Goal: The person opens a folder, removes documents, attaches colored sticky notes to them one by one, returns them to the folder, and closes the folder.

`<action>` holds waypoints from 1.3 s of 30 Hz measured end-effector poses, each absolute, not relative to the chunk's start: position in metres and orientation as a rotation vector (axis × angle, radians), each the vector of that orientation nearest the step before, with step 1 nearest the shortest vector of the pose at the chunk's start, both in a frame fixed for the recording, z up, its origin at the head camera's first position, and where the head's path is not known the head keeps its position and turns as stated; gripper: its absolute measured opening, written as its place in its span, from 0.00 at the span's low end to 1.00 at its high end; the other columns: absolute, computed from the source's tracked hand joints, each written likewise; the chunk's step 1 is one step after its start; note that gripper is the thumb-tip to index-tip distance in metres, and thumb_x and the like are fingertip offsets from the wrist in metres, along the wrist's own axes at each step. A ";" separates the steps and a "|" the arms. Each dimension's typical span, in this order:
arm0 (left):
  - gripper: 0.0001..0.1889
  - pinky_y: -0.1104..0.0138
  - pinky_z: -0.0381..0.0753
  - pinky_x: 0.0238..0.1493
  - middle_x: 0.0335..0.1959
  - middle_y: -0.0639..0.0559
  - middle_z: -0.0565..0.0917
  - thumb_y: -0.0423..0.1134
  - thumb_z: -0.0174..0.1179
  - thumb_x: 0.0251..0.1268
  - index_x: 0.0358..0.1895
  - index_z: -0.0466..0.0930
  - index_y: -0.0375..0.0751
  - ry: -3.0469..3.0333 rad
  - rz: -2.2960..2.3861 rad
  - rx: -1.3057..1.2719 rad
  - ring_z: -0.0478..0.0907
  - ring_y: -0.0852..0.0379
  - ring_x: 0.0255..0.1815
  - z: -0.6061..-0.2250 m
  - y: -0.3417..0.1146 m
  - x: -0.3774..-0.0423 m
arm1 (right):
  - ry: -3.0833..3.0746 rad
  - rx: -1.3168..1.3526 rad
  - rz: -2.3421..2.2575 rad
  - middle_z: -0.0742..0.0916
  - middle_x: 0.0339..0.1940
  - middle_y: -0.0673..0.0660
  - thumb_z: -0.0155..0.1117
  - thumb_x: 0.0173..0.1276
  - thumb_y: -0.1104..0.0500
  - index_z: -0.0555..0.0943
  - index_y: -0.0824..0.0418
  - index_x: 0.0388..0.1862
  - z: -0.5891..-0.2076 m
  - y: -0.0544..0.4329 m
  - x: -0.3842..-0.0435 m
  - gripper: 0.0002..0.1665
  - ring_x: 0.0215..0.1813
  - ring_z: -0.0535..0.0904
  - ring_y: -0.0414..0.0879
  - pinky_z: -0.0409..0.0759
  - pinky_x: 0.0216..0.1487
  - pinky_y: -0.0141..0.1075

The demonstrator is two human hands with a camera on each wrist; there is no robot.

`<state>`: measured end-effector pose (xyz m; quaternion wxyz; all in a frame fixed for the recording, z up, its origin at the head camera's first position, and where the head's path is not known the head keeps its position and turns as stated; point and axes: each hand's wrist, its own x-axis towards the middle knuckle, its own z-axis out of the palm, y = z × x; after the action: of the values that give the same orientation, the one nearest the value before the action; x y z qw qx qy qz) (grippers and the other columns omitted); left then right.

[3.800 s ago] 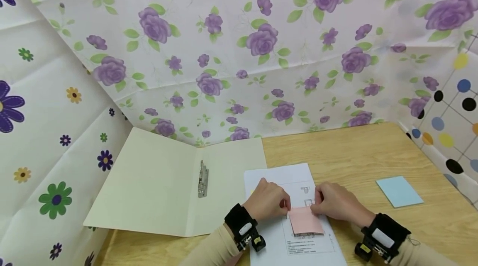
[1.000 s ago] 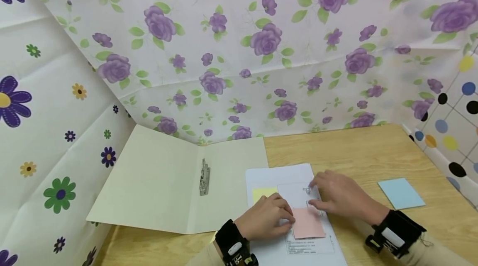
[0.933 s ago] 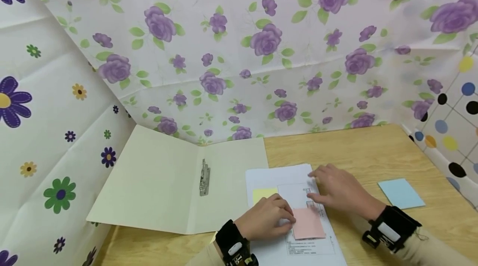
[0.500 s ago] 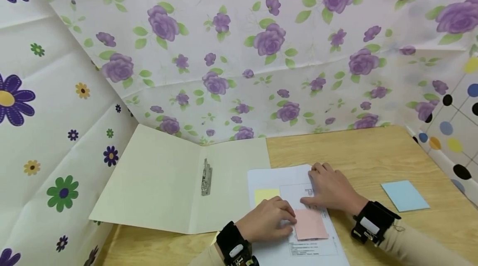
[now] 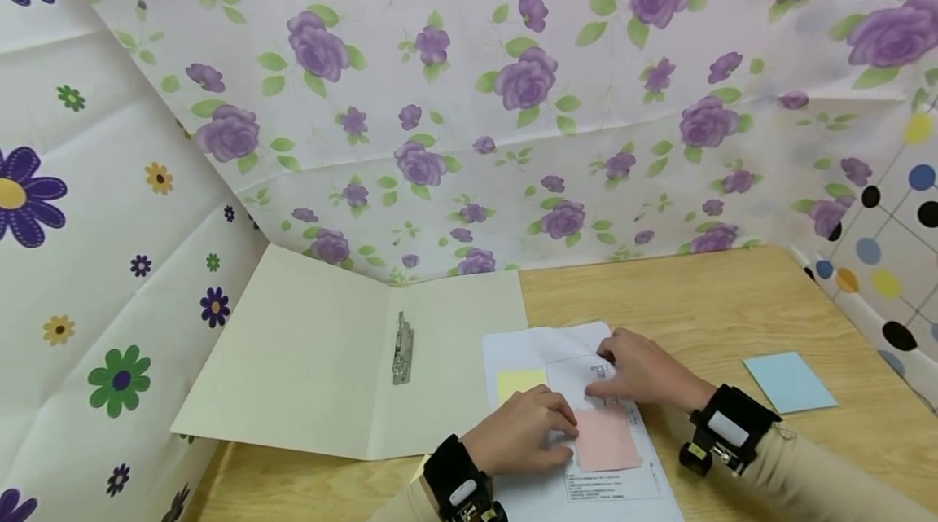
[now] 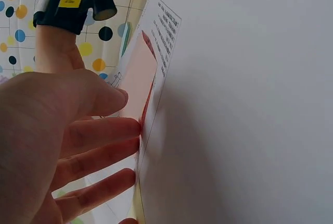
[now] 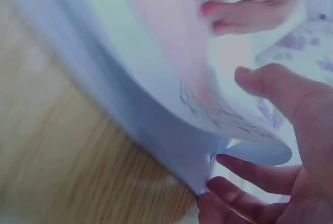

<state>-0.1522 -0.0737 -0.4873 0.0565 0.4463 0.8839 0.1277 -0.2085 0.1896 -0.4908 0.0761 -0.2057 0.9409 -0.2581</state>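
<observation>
At far left, a white sheet printed with purple, green and yellow flowers rises beside the wooden desk. Next to it, my cream cardboard folder lies opened out, a silver metal clip fixed near its spine. Touching the folder's right side is a stack of white printed paper, with a yellow square paper note on its upper left part.

My left hand rests over the stack, palm down and loosely open, fingertips at the left edge of a pale pink square paper note; that pink note lies on the printed page. Just above and right of it, my right hand has its fingers curled at the stack's right edge, where the top page bends upward; its thumb stands apart, and I cannot tell whether it has a firm hold. Further right, a light blue square of paper lies alone on the desk, before a white sheet with coloured dots.
</observation>
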 end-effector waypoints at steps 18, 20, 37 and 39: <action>0.10 0.77 0.79 0.58 0.57 0.64 0.92 0.48 0.70 0.80 0.53 0.98 0.56 2.699 0.370 1.398 0.85 0.67 0.60 -0.490 -0.076 -0.152 | 2.252 -0.128 -1.484 0.90 0.58 0.75 0.70 0.70 0.69 0.47 0.72 0.87 -0.495 0.189 -0.209 0.56 0.47 0.92 0.52 0.88 0.46 0.42; 0.10 0.78 0.76 0.57 0.57 0.63 0.92 0.48 0.70 0.80 0.54 0.98 0.57 2.714 0.387 1.414 0.84 0.66 0.60 -0.491 -0.078 -0.152 | 2.249 -0.149 -1.490 0.89 0.61 0.76 0.69 0.71 0.69 0.47 0.72 0.88 -0.493 0.191 -0.209 0.56 0.50 0.92 0.54 0.89 0.47 0.43; 0.10 0.76 0.67 0.49 0.46 0.59 0.88 0.39 0.74 0.72 0.53 0.95 0.53 2.902 0.730 1.453 0.78 0.61 0.46 -0.483 -0.097 -0.153 | 2.455 -0.178 -1.205 0.75 0.73 0.93 0.70 0.73 0.68 0.27 0.82 0.88 -0.469 0.299 -0.255 0.69 0.69 0.84 0.80 0.90 0.61 0.58; 0.10 0.77 0.64 0.49 0.46 0.59 0.89 0.39 0.74 0.73 0.53 0.95 0.53 2.893 0.716 1.446 0.78 0.61 0.46 -0.484 -0.097 -0.152 | 2.496 -0.164 -1.150 0.74 0.73 0.93 0.69 0.73 0.69 0.27 0.84 0.87 -0.468 0.313 -0.259 0.68 0.72 0.81 0.83 0.89 0.63 0.60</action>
<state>-0.1524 -0.0973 -0.4836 -0.0854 0.4349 0.8702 0.2152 -0.2587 0.3133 -0.4685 0.1929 -0.0584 0.8896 -0.4099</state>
